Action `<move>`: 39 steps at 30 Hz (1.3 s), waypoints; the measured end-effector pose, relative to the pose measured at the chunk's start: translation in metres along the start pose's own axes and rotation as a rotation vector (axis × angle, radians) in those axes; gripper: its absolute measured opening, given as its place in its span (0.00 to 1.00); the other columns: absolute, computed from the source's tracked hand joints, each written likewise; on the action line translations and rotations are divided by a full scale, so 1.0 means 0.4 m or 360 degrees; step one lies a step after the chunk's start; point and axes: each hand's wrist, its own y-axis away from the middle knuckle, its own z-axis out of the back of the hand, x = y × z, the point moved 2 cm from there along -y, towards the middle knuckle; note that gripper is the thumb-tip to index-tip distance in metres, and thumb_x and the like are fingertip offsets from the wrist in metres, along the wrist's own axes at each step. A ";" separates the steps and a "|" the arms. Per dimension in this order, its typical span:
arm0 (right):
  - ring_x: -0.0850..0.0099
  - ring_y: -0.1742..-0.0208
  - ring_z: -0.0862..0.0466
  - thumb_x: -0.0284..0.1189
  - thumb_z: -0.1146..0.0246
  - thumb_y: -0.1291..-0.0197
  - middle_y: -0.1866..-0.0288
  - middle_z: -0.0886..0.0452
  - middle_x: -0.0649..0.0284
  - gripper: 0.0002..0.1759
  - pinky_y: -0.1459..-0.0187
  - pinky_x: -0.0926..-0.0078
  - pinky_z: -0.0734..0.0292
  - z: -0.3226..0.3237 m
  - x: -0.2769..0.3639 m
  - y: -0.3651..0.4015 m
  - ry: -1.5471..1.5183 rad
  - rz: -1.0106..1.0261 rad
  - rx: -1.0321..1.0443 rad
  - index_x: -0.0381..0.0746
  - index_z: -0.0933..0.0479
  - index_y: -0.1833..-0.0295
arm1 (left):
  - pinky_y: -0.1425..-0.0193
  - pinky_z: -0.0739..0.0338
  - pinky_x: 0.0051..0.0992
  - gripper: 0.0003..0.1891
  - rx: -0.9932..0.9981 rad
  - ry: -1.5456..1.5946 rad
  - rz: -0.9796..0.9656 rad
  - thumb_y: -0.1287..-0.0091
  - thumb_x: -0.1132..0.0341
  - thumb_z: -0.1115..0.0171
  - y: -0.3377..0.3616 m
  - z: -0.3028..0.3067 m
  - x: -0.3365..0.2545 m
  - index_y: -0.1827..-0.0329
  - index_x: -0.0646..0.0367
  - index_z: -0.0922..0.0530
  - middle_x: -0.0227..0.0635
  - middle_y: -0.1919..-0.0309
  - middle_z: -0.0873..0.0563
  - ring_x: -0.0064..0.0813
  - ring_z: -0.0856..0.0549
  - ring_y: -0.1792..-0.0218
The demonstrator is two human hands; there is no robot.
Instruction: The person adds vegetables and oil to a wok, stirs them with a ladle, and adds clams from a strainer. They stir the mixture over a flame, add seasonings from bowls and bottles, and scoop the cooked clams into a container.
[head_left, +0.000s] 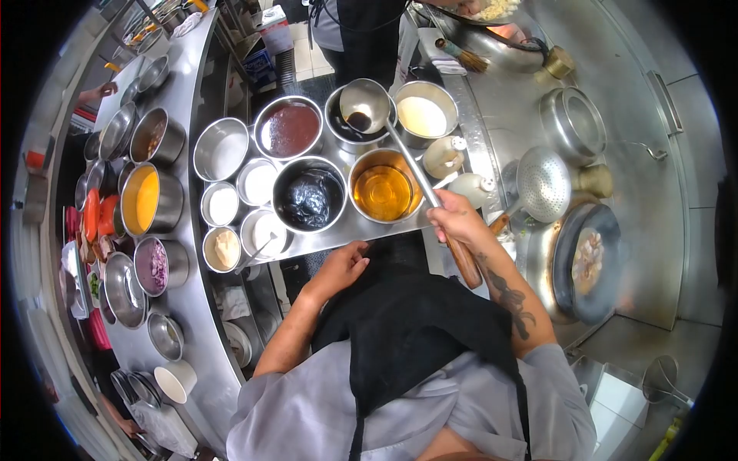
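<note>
My right hand [453, 217] is wrapped round the long handle of a metal ladle [365, 100], near its wooden grip. The ladle's bowl is over a pot of dark sauce [338, 131], with a little dark liquid in it. Just in front of my right hand stands a pot of golden oil [382, 192]. My left hand [342, 269] hangs by the near edge of the steel cart, fingers loosely bent and apart, holding nothing. The nearest containers to it are a pot with glossy black contents [311, 194] and a tin of white powder with a spoon [265, 233].
Right, a wok [592, 261] holds pale food pieces on the range, with a perforated skimmer [543, 184] beside it. Squeeze bottles [444, 157] stand by the cart's edge. Left, a steel counter [204, 330] carries ingredient pots. Ahead, another person [357, 38] stands near a second wok.
</note>
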 end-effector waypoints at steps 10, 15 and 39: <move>0.82 0.87 0.30 0.18 0.46 0.38 0.76 0.29 0.68 0.27 0.85 0.85 0.32 0.018 0.033 0.055 -0.0017 0.0092 -0.0043 0.31 0.36 0.32 | 0.65 0.24 0.27 0.18 0.0044 0.0088 0.0006 0.34 0.69 0.37 -0.027 0.009 -0.052 0.43 0.67 0.25 0.37 0.74 0.20 0.26 0.20 0.73; 0.82 0.86 0.30 0.18 0.46 0.38 0.76 0.29 0.68 0.29 0.86 0.85 0.32 0.022 0.035 0.062 -0.0024 0.0094 -0.0079 0.32 0.37 0.30 | 0.65 0.25 0.26 0.18 0.0054 0.0076 -0.0002 0.34 0.70 0.37 -0.035 0.006 -0.069 0.43 0.67 0.26 0.36 0.75 0.21 0.25 0.22 0.74; 0.84 0.87 0.33 0.25 0.47 0.34 0.74 0.31 0.67 0.24 0.86 0.85 0.38 0.134 0.042 0.301 -0.1181 0.0107 0.0073 0.29 0.36 0.34 | 0.26 0.41 0.41 0.50 -0.0166 -0.0105 -0.0730 0.47 0.62 0.24 -0.356 -0.306 -0.153 0.28 0.74 0.46 0.64 0.32 0.35 0.55 0.34 0.30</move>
